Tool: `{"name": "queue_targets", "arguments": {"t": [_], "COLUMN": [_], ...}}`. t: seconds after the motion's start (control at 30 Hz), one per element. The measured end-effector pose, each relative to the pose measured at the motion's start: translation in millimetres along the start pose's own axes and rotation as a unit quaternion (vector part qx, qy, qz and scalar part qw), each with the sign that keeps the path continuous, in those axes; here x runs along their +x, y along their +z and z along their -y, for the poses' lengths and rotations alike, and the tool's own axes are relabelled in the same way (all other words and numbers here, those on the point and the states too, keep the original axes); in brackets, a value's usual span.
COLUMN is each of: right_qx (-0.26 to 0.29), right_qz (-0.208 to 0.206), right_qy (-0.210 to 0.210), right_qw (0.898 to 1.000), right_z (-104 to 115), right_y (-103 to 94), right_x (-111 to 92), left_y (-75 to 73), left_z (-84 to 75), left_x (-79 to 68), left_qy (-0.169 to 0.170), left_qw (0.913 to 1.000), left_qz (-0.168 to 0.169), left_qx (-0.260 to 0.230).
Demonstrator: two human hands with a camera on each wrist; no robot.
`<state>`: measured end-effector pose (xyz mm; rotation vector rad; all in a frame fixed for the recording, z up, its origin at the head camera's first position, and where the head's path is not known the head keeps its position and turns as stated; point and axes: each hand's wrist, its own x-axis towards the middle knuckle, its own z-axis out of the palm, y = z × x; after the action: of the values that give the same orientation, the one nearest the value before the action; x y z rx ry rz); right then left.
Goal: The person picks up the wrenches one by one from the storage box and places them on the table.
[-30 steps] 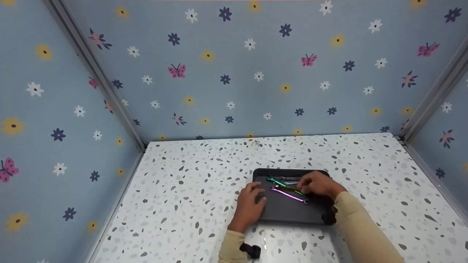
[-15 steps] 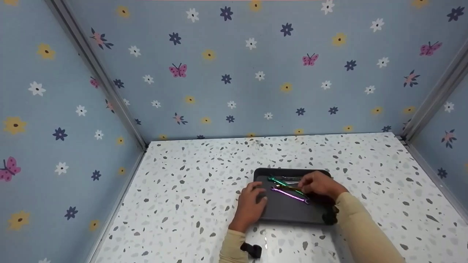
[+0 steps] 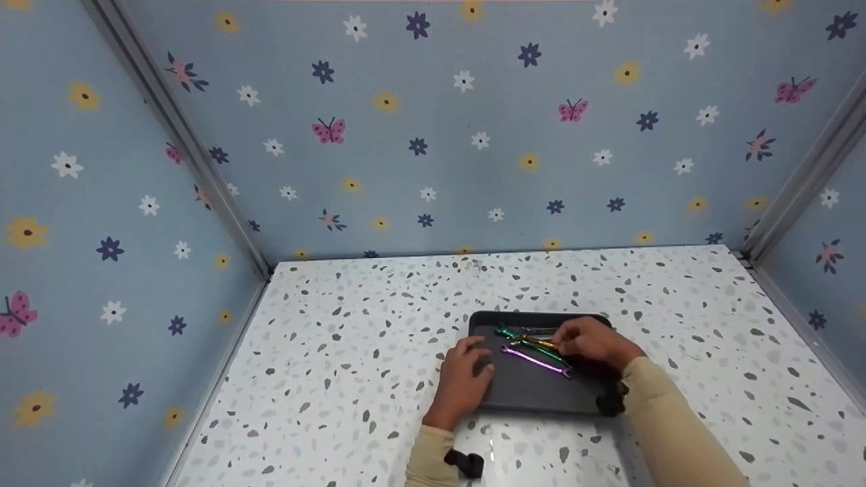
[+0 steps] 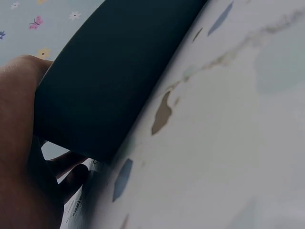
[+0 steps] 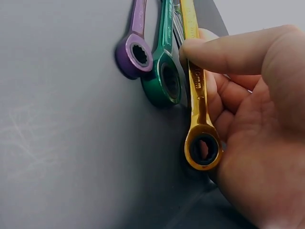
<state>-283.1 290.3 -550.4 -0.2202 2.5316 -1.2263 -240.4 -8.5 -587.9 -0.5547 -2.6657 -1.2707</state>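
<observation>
My right hand (image 3: pixel 590 341) pinches a gold ratcheting wrench (image 5: pixel 198 90) between thumb and fingers, over the black tray (image 3: pixel 534 396). Its ring end points toward the wrist camera, and its far end crosses the green wrench (image 3: pixel 541 350) in the head view. The green wrench lies slantwise in the tray, beside a purple wrench (image 3: pixel 536 361). Silver wrenches (image 3: pixel 538 331) lie along the far wall, partly hidden by my right hand. My left hand (image 3: pixel 463 379) holds the tray's left side; in the left wrist view its thumb lies over the dark wall, with fingers outside.
A white speckled tabletop (image 3: pixel 352 352) surrounds the tray. Flower-patterned blue panels (image 3: pixel 446 169) stand behind and at both sides, joined by metal corner posts (image 3: pixel 183 145). A black wrist strap with a camera (image 3: pixel 465 464) sits on my left sleeve.
The gold wrench's far end has shifted away from me and now crosses over the green wrench. My left hand, the tray and the purple wrench stay in place.
</observation>
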Motion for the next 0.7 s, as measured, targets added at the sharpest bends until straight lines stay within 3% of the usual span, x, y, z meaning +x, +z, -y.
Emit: {"name": "queue_targets", "arguments": {"t": [0.33, 0.7], "right_qx": [0.025, -0.006], "right_qz": [-0.003, 0.004], "right_qy": [0.020, 0.019], "right_qw": [0.999, 1.000], "right_z": [3.4, 6.4], "right_y": [0.8, 0.2], "right_x": [3.0, 0.7], "left_y": [-3.9, 1.8], "left_z": [0.0, 1.1], "left_x": [-0.3, 1.4], "left_qy": [-0.005, -0.022], "left_qw": [1.0000, 0.9997], "left_qz": [-0.004, 0.010], "left_qx": [-0.002, -0.003]}}
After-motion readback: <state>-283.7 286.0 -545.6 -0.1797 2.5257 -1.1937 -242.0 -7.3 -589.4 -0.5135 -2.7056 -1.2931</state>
